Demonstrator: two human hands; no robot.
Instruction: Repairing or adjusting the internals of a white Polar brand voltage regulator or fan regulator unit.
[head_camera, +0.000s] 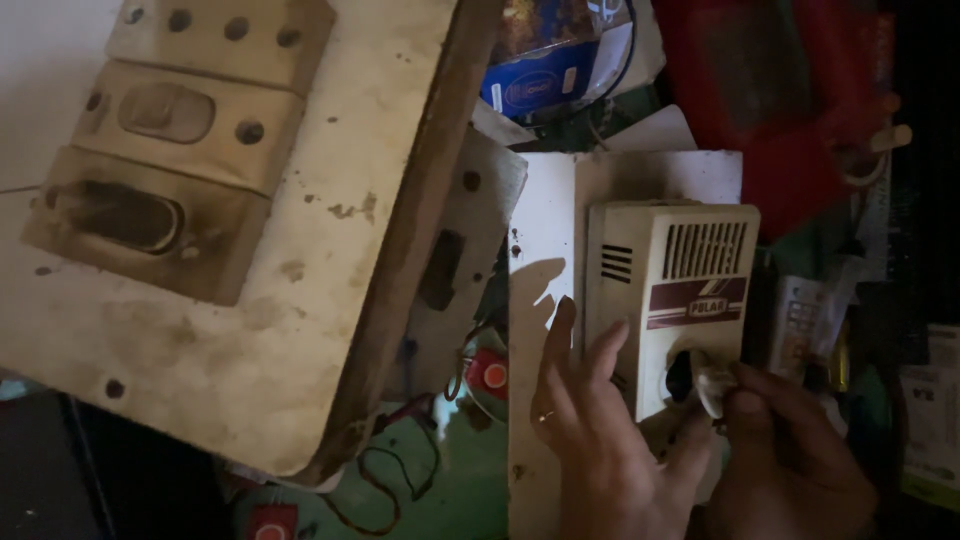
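Left hand (590, 425): open, fingers flat against cream plastic vented regulator box (668, 300).
Right hand (790, 455): pinching small cream knob (712, 385) on box front.

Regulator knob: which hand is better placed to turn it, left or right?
Right. The right hand already pinches the knob on the cream regulator box; the left hand lies flat against the box's side, bracing it.

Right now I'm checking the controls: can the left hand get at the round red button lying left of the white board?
Probably yes: the left hand rests on the white board, and the red button lies uncovered just beside its fingers.
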